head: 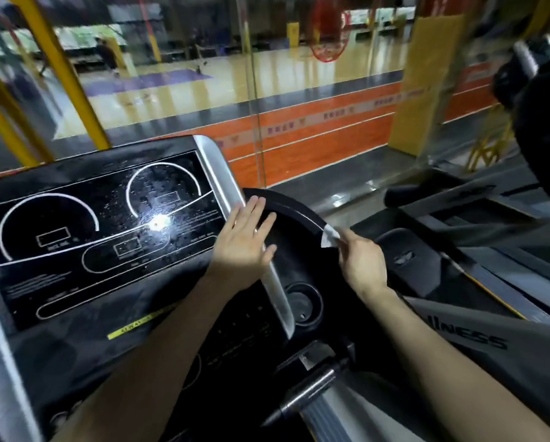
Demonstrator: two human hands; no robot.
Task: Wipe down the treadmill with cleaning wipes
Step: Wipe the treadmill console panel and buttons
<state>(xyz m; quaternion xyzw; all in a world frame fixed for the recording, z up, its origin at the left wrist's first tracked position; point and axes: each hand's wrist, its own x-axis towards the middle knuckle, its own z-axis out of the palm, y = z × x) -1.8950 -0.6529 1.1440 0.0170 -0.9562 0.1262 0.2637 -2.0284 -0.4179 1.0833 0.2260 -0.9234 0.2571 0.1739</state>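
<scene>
Gym hall [171, 90], with the treadmill console [101, 224] as landmark: on its right edge the left grip [245, 240] lies flat, fingers straight, holding nothing. Just right, the right grip [359, 260] pinches the wipe [329, 236] against the curved handlebar [292, 208]. Console glass carries wet specks; wiping looks partway, much seemingly left.

head view looks down, close over treadmill console [101, 237].
</scene>
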